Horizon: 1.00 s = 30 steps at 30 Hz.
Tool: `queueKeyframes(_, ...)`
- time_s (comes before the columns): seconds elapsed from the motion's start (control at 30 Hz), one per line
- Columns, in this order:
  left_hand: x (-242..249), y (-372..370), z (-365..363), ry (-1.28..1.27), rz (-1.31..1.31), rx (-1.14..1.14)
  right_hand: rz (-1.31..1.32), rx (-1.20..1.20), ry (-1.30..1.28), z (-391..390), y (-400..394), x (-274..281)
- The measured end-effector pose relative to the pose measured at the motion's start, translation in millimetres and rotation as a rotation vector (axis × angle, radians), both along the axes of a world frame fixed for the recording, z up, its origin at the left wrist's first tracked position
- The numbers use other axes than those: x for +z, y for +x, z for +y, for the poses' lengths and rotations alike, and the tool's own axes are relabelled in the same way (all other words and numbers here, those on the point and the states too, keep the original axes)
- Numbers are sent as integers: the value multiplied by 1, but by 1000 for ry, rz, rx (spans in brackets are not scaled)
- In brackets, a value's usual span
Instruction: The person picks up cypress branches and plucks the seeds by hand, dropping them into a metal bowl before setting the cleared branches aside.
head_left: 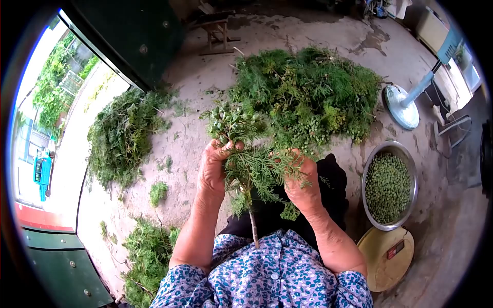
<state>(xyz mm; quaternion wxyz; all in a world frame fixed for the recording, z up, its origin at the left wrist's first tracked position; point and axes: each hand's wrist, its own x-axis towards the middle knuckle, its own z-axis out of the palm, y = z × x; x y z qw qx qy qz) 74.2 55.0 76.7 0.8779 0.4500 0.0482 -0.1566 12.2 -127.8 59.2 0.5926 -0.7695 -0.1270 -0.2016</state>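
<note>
In front of my lap I hold a leafy conifer branch (259, 167) with flat, scaly green sprays. Its bare brown stem points down toward my shirt. My left hand (211, 167) is closed around the upper part, just below a cluster of small green cones (228, 120). On the other side, my right hand (304, 185) is closed on the branch's side sprays; foliage partly hides its fingertips. A metal bowl (365, 177) full of loose green cones (387, 187) stands on the floor to my right.
A large heap of cut branches (308, 92) lies ahead. Smaller piles (126, 133) lie left, by the open doorway, and at lower left (146, 256). Beyond the bowl is a fan's round base (400, 108). A yellowish round lid-like object (380, 262) sits nearer me. A wooden stool (218, 33) stands far back.
</note>
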Motion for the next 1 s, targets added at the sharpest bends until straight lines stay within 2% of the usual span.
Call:
queueKeyframes(0.03, 1, -1, 0, 48, 19, 5, 25, -111, 2, -1, 1, 1)
queueKeyframes(0.1, 2, -2, 2, -87, 20, 44, 75, -333, 4, -5, 6, 11)
queueKeyframes(0.13, -1, 0, 9, -148, 18, 37, 398, -268, 329, -16, 7, 17)
queueKeyframes(0.17, -6, 3, 16, -207, 17, 30, 481, -115, 691, -26, 7, 16)
queueKeyframes(0.23, -15, 8, 22, -353, 130, 34, 535, 63, 1033, -26, 4, 21)
queueKeyframes(0.3, -16, 8, 24, -434, 179, 48, 616, 257, 1172, -22, 3, 5)
queueKeyframes(0.37, -14, 6, 22, -430, 182, 68, 672, 385, 1206, -8, 2, -6)
queueKeyframes(0.43, -15, 7, 22, -527, 185, 13, 705, 393, 1100, 9, -1, 0)
queueKeyframes(0.47, -9, 3, 17, -442, 214, 102, 747, 405, 1036, 14, -3, 6)
queueKeyframes(0.5, -11, 3, 18, -463, 222, 76, 730, 449, 1001, 18, -3, 4)
queueKeyframes(0.57, -15, 4, 20, -506, 235, 26, 744, 456, 1053, 24, -3, 3)
queueKeyframes(0.67, -18, 4, 20, -502, 239, 26, 741, 421, 965, 26, -3, -2)
queueKeyframes(0.77, -18, 4, 18, -468, 249, 53, 772, 408, 1106, 30, -5, 7)
queueKeyframes(0.9, -25, 7, 18, -509, 227, 0, 696, 461, 1034, 32, -7, 12)
queueKeyframes(0.93, -30, 10, 21, -536, 204, -80, 632, 443, 1000, 36, -6, 7)
queueKeyframes(1.0, -30, 8, 18, -464, 212, 15, 645, 411, 917, 35, -7, 8)
